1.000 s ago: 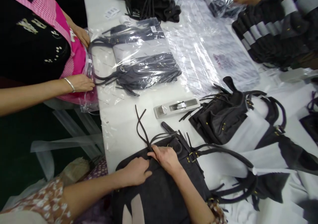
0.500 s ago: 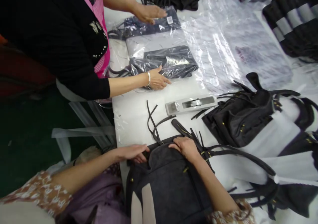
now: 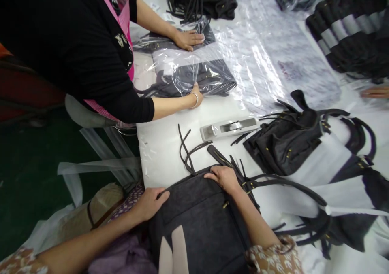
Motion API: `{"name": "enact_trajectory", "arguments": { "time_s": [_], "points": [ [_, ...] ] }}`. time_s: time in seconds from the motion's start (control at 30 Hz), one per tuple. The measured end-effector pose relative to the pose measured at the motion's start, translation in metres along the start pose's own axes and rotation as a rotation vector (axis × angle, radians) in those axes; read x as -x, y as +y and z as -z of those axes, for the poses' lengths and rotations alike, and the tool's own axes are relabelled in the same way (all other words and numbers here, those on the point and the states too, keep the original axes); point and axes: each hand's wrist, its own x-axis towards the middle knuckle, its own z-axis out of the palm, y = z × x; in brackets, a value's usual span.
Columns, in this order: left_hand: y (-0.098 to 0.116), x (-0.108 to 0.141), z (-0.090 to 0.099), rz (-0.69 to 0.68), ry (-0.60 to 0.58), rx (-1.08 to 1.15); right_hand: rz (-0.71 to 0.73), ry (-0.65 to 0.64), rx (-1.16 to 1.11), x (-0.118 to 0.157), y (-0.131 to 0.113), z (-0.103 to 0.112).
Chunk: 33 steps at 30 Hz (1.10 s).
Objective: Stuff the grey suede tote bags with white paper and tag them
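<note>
A black handbag (image 3: 200, 213) with a zipped pocket lies before me at the table's near edge, two pale strips on its lower front. At its upper left corner, my left hand (image 3: 152, 203) grips the edge, thumb on top and the other fingers hidden behind. My right hand (image 3: 224, 179) holds the top edge, its fingers curled over the rim. Beyond that edge, thin black cords (image 3: 187, 148) and a black strap (image 3: 219, 154) stretch over the white table.
A grey tape dispenser (image 3: 229, 128) sits beyond the bag. More black bags (image 3: 282, 140) with white wrapping lie to the right. Across from me, a co-worker's hands (image 3: 189, 39) press on plastic-wrapped bags (image 3: 197, 77). Bundled black bags (image 3: 349, 39) are stacked at the far right.
My left hand has moved left and down to the bag's corner, and the bag's top edge now looks straighter. The co-worker's far hand has come down onto the plastic.
</note>
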Motion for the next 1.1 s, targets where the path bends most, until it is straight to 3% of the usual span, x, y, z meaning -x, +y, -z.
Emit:
{"name": "enact_trajectory", "arguments": {
  "time_s": [0.1,0.2,0.3,0.37,0.47,0.57,0.7,0.9,1.0,1.1],
  "points": [
    [0.006,-0.005,0.014,-0.018,-0.111,-0.078,-0.029,-0.027,0.028,0.0,-0.003,0.001],
    [0.038,-0.012,0.019,-0.103,-0.1,-0.264,-0.043,-0.029,0.063,0.001,-0.007,0.002],
    [0.064,-0.025,0.002,-0.207,-0.035,-0.416,-0.049,-0.032,0.08,0.003,-0.011,0.001],
    [0.067,-0.034,-0.018,-0.216,-0.063,-0.509,-0.054,-0.005,0.071,0.006,-0.012,0.001],
    [0.054,-0.043,-0.042,-0.204,-0.08,-0.616,-0.092,0.148,0.038,0.01,-0.013,0.0],
    [0.035,-0.044,-0.049,-0.266,-0.008,-0.646,-0.197,0.313,0.031,0.012,-0.016,-0.002],
    [0.018,-0.042,-0.047,-0.332,0.116,-0.715,-0.28,0.328,0.047,0.007,-0.021,-0.004],
    [-0.006,-0.048,-0.051,-0.27,0.159,-0.662,-0.373,0.364,0.009,-0.004,-0.019,-0.011],
    [-0.012,-0.054,-0.044,-0.287,0.121,-0.533,-0.42,0.374,-0.011,-0.008,-0.017,-0.013],
    [-0.01,-0.06,-0.033,-0.299,-0.04,-0.441,-0.431,0.388,-0.02,-0.008,-0.015,-0.015]
  ]
}}
